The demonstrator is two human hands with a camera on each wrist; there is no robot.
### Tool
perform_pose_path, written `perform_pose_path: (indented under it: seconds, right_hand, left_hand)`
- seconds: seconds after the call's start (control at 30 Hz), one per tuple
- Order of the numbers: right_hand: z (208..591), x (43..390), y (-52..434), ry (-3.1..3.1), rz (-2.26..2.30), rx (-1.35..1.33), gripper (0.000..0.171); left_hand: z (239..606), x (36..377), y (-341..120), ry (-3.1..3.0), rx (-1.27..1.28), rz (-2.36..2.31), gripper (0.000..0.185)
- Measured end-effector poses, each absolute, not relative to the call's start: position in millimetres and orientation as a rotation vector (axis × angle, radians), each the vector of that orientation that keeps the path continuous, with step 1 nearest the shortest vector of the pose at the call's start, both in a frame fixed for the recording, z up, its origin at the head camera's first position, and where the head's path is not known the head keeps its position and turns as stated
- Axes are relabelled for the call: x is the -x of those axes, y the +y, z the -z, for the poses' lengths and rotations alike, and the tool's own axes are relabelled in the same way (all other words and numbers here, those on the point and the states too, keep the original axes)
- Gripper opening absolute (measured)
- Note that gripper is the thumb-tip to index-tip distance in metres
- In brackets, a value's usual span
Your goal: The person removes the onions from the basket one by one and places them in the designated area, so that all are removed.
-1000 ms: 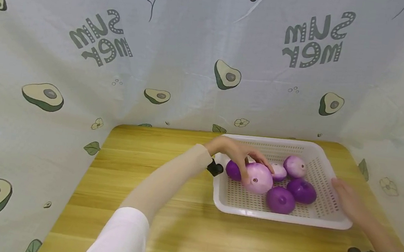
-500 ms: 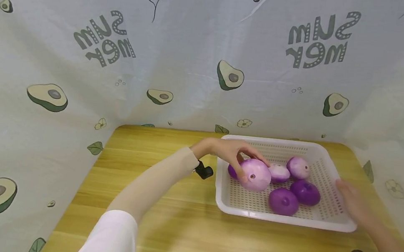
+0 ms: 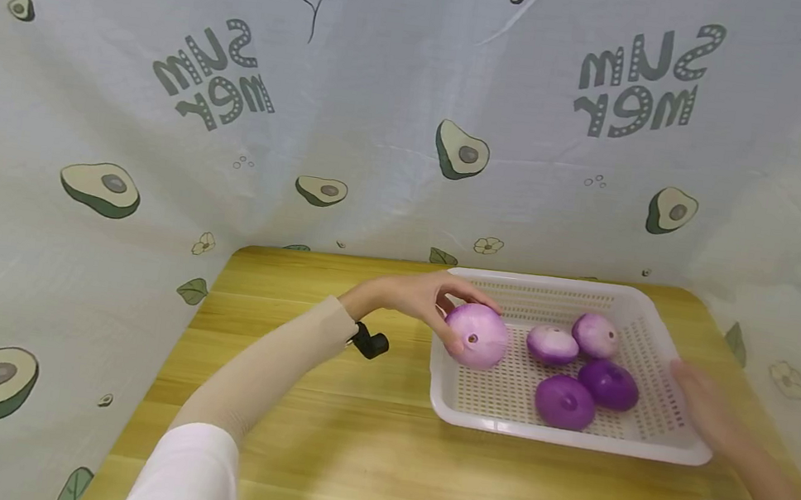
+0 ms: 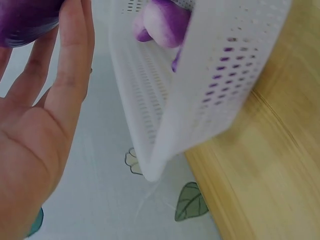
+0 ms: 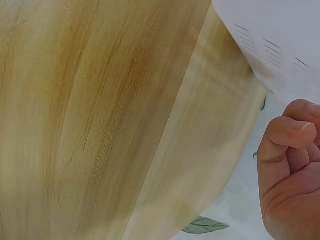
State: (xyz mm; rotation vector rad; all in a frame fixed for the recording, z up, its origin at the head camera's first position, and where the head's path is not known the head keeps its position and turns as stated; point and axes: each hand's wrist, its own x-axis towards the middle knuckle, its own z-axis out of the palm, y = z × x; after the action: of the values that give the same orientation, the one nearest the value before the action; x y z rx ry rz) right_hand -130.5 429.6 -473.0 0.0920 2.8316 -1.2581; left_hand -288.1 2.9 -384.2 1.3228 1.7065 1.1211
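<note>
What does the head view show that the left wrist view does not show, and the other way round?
Only the head view shows the whole scene: the left hand gripping a pale purple onion over the left end of the white basket, four more onions lying inside, and the right hand at the basket's right side. Only the left wrist view shows the palm and straight fingers from close by, and the basket's perforated wall from outside. Both show the basket, the wooden table and the printed cloth.

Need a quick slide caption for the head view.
Left hand holds a pale purple onion over the white basket; four onions inside.
</note>
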Motion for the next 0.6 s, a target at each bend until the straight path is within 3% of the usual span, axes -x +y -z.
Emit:
perform_pose_path:
  seconds: [0.6]
  right_hand:
    - [477.1, 131.5, 430.6, 2.870, 1.234, -0.048, 0.063]
  left_hand:
    - [402.2, 300.9, -84.0, 1.856, -1.108, -1.279, 0.068]
